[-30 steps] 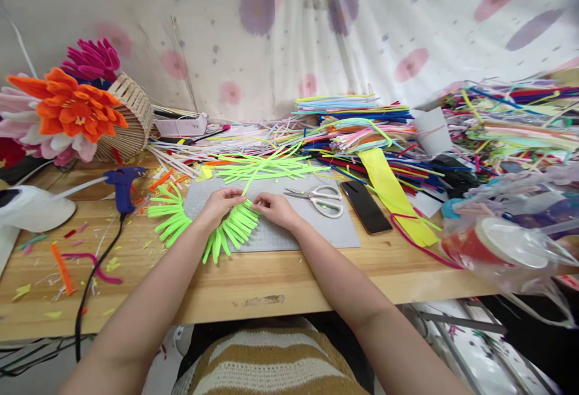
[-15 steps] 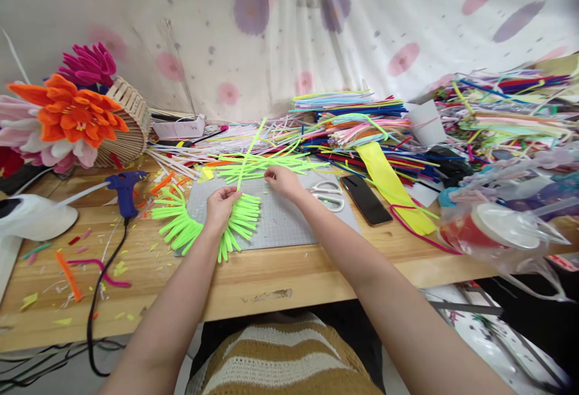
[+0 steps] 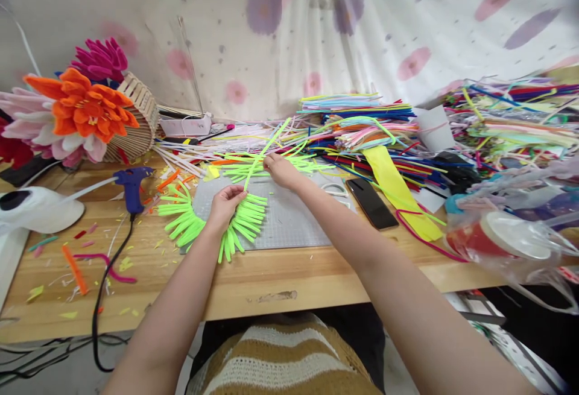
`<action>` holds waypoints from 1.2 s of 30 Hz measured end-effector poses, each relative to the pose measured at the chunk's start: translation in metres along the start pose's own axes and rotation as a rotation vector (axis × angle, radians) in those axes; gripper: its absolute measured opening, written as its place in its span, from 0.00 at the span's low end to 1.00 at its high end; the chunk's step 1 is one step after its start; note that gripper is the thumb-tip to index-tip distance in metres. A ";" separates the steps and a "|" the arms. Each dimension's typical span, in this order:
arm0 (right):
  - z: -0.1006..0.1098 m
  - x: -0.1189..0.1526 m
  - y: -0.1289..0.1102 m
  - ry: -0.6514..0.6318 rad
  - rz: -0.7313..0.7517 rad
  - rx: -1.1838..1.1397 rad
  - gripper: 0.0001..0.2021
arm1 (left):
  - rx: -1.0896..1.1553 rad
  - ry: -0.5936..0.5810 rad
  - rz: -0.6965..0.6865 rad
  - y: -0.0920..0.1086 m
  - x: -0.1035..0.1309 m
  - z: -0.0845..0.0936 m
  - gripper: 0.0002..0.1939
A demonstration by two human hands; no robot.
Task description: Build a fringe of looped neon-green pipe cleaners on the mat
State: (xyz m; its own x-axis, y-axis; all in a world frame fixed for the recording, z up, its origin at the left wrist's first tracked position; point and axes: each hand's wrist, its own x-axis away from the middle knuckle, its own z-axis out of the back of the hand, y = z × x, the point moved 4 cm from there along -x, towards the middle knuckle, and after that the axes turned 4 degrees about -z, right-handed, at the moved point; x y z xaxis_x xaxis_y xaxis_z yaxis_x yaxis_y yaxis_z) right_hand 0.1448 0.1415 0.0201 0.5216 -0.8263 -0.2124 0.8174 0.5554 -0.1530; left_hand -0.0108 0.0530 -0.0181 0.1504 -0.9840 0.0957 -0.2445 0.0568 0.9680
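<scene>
My left hand (image 3: 227, 207) is closed in a pinch on a curved fringe of folded lime-green pipe cleaners (image 3: 248, 221), which fans out on both sides of it. From its fingertips a single lime-green pipe cleaner (image 3: 277, 134) rises, leaning to the right. My right hand (image 3: 281, 172) has its fingers pinched together at the middle of that stem. Behind it lies a loose pile of lime-green pipe cleaners (image 3: 235, 167). Beneath both hands is a grey cutting mat (image 3: 289, 220). Scissors (image 3: 335, 190) lie on the mat, partly hidden by my right forearm.
A blue glue gun (image 3: 132, 189) with its cord is at left, near orange fuzzy flowers (image 3: 90, 108). To the right are a phone (image 3: 371, 203), a yellow strip (image 3: 398, 190) and a bagged cup (image 3: 511, 235). Bundles of coloured pipe cleaners (image 3: 362, 117) line the back.
The upright pipe cleaner now leans further right, and my right fingertips have reached it. My left hand keeps its hold on the fringe. The whole view has shifted slightly.
</scene>
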 end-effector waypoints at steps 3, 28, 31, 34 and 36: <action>0.027 0.004 0.005 -0.065 0.010 0.008 0.11 | -0.004 0.019 -0.021 -0.001 -0.002 0.001 0.21; -0.028 0.057 -0.029 -0.189 -0.154 -1.215 0.10 | -0.026 -0.068 0.098 -0.001 0.010 -0.010 0.30; -0.026 0.060 -0.030 -0.189 -0.125 -1.208 0.09 | -0.051 -0.073 0.113 -0.003 0.010 -0.012 0.30; -0.026 0.061 -0.031 -0.171 -0.072 -1.187 0.09 | -0.074 -0.069 0.095 -0.005 0.008 -0.012 0.27; -0.026 0.061 -0.030 -0.146 -0.065 -1.162 0.08 | -0.086 -0.057 0.068 -0.007 0.007 -0.011 0.24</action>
State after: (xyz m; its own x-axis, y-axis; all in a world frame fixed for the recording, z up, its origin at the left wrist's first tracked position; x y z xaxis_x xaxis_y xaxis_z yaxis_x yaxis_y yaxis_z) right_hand 0.1452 0.0770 -0.0135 0.5719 -0.8173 -0.0706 0.1681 0.2011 -0.9650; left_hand 0.0025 0.0473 -0.0216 0.0807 -0.9853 0.1505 -0.1690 0.1353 0.9763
